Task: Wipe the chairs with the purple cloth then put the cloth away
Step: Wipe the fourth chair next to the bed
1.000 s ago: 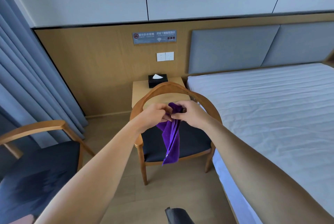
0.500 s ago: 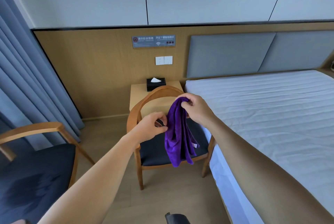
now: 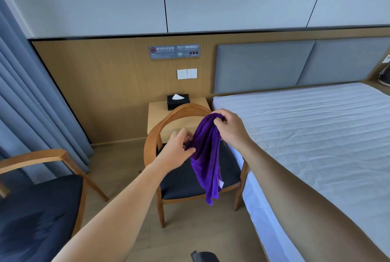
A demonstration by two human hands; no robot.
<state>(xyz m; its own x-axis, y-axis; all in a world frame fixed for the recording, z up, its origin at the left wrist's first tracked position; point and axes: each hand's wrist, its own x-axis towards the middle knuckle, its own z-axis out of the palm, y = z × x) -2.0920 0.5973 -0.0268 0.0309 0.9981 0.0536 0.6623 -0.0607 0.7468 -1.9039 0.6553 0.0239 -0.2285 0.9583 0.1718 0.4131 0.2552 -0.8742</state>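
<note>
My right hand [image 3: 231, 127] grips the top of the purple cloth [image 3: 206, 156], which hangs bunched in the air above a wooden chair [image 3: 154, 141] with a dark seat cushion. My left hand [image 3: 178, 148] pinches the cloth's left edge partway down, thumb against the fabric. A small white label shows near the cloth's lower end. A second wooden chair [image 3: 40, 157] with a dark cushion stands at the lower left, partly out of frame.
A bed [image 3: 306, 130] with a white sheet runs along the right, close to the near chair. Behind the chair is a wooden nightstand [image 3: 154, 114] bearing a black tissue box [image 3: 178, 101]. Blue curtains [image 3: 25, 103] hang at the left. A dark object [image 3: 203, 256] pokes in at the bottom edge.
My hands drew apart: the right one lifted the cloth's top and the left moved down its edge. The cloth loosened from a tight strip into a wider hanging bunch.
</note>
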